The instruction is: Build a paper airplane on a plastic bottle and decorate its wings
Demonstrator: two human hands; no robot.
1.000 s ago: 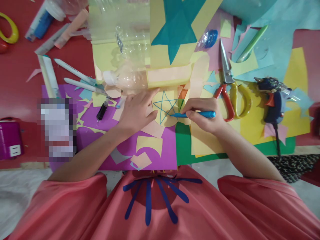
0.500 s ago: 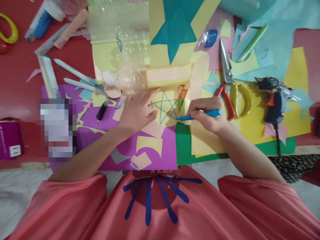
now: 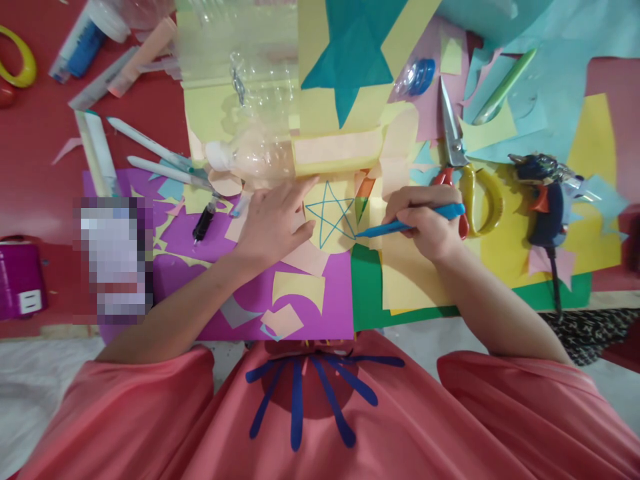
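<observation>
A blue pen is gripped in my right hand, its tip at the lower right point of a blue outlined star. That star is drawn on a round pale yellow paper. My left hand rests with fingers spread at the paper's left edge, holding nothing. Just above lies a folded yellow and pink paper strip. A large teal star lies on yellow paper farther up.
Scissors lie right of my right hand, with a glue gun beyond. A clear bottle lies above my left hand. Pens, a blurred phone and paper scraps are at the left and front.
My right hand has shifted slightly right, and the pen lies at a steeper slant with its tip a little farther right. My left hand has stayed nearly still.
</observation>
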